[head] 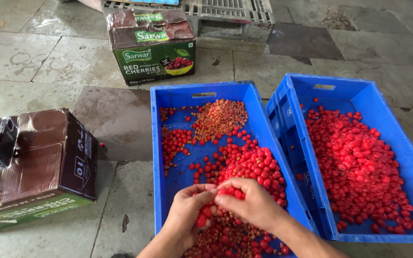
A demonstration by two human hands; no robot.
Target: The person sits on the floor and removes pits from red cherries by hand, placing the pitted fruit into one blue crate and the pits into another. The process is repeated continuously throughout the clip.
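Down over the near end of the left crate (158, 157), our two hands meet above a heap of red cherries (254, 167). Our left hand (187, 212) is cupped, its grip grasping a few cherries; our right hand (252, 203) pinches cherries at the fingertips, touching the left. The heap lies just beyond and under both hands, the right hand nearer to it. A paler pile (221, 117) sits at the crate's far end. The right crate (407, 143), tilted against the left one, holds more red cherries. On the floor (48, 62), a green-and-brown carton (151, 45) with a cherry picture stands beyond; another carton (39, 167) lies on its side at left.
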